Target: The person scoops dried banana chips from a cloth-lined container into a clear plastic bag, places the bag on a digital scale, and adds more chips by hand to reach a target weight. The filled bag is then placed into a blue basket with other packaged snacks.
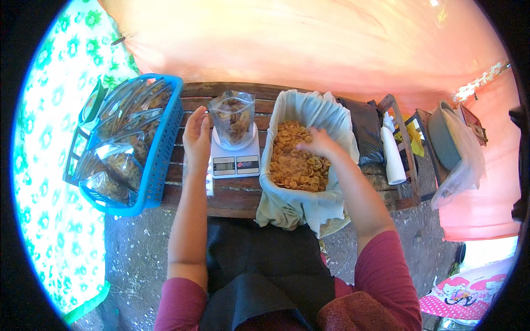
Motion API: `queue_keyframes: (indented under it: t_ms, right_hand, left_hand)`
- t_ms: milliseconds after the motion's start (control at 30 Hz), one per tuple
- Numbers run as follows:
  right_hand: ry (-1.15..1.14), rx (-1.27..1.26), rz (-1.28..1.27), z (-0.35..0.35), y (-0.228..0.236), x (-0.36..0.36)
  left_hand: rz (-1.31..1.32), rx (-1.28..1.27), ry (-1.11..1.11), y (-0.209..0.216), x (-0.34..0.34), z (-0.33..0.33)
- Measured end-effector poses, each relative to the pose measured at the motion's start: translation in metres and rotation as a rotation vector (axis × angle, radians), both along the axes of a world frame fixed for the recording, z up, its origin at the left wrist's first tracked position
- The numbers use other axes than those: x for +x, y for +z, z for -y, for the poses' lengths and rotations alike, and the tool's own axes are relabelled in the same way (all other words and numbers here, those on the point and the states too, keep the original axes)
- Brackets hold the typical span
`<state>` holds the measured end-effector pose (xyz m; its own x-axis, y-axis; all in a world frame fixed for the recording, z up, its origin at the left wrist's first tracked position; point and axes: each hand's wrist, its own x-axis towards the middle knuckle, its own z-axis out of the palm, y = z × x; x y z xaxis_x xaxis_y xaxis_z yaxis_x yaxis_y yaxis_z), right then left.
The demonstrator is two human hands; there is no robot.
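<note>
A clear stand-up pouch, partly filled with brown chips, stands upright with its top open on a white kitchen scale with a small display. My left hand is raised just left of the pouch, its fingers loosely apart and holding nothing I can see. To the right, a basket lined with pale cloth holds a heap of thin golden-brown chips. Over the far right part of that heap hovers my right hand, fingers spread, with no chip visible in it.
A blue plastic basket full of packed clear pouches stands at the left of the slatted wooden table. Right of the lined basket lie a black plastic bag and a white roll. A grey basin sits farther right.
</note>
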<state>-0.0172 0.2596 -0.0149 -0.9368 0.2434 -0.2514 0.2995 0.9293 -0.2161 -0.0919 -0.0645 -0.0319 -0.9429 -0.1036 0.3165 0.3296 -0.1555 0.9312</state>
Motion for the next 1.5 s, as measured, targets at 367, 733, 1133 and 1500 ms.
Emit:
queue_keyframes:
  t_ms: [367,733,1133,1500]
  right_hand:
    - [0.023,-0.619,0.056,-0.016,0.002,0.036]
    - [-0.323,-1.486,0.169,-0.041,0.028,0.052]
    - [-0.25,-1.319,-0.026,-0.03,0.026,0.067]
    - [0.289,-0.562,-0.77,0.07,0.088,-0.018]
  left_hand:
    - [-0.075,-0.04,0.153,0.015,0.02,0.006]
    - [-0.556,-0.445,0.245,0.052,0.068,-0.028]
    - [-0.357,-0.579,-0.445,0.034,0.096,-0.118]
    - [-0.355,-0.347,0.251,0.047,0.083,-0.065]
